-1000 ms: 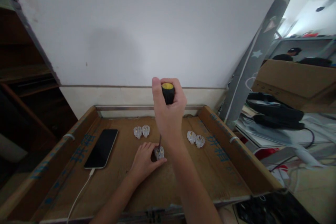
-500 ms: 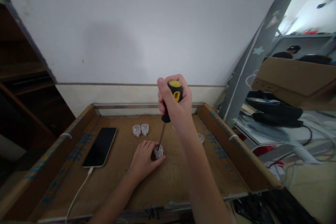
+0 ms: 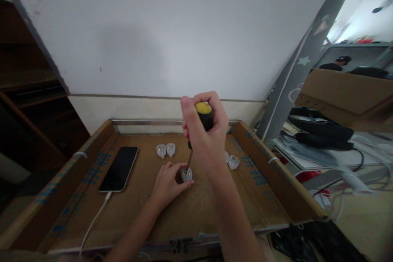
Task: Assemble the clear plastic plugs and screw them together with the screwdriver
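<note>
My right hand (image 3: 205, 131) is wrapped round the yellow and black handle of a screwdriver (image 3: 204, 109). Its shaft slants down to a small clear plastic plug piece (image 3: 186, 175) lying on the cardboard, and the tip meets the top of that piece. My left hand (image 3: 170, 182) rests on the cardboard with thumb and fingers closed around the clear piece, holding it from the left. Two similar clear pieces (image 3: 166, 150) sit side by side farther back. Another clear piece (image 3: 233, 162) lies to the right, with one more partly hidden behind my right wrist.
A cardboard tray (image 3: 245, 196) with raised sides forms the work surface. At its left lies a black phone (image 3: 119, 169) with a white cable (image 3: 98, 217). A wall (image 3: 172, 41) rises behind. To the right are a cardboard box (image 3: 346, 92), cables and a distant person (image 3: 334, 64).
My right hand has shifted slightly and the screwdriver handle has turned, its yellow side slot now out of sight. More of the right-hand clear pieces shows. My left hand keeps its hold.
</note>
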Available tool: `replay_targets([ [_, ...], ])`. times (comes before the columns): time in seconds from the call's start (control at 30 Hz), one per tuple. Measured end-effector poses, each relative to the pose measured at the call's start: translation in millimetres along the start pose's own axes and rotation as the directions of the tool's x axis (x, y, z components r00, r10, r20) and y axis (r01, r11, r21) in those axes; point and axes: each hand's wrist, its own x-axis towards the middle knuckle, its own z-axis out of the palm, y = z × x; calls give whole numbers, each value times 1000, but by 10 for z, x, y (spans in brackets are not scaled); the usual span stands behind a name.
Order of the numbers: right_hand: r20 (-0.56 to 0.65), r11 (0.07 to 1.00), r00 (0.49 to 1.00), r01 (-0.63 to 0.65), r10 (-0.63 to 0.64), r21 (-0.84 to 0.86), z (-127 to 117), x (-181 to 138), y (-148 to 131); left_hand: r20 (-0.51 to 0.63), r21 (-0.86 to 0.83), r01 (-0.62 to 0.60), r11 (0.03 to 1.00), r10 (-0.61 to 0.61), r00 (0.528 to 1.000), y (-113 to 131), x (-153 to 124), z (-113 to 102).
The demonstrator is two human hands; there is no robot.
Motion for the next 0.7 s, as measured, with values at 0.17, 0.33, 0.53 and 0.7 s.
replay_targets([
  [0.17, 153, 998, 988, 27, -18, -57, -241, 62, -7, 5, 17, 11, 1000, -11, 1000, 0, -12, 5],
  [0.33, -15, 976, 981, 192, -195, -105, -246, -26, -39, 7, 4, -29, 1000, 29, 1000, -8, -2, 0],
  [0.53, 173, 998, 984, -49, 41, 44, -339, 43, -69, 10, -34, -22, 999, 22, 1000, -25, -14, 9],
  [0.7, 276, 1000, 961, 6, 0, -21, -365, 78, -67, 57, -77, 1, 997, 4, 998, -11, -19, -10],
])
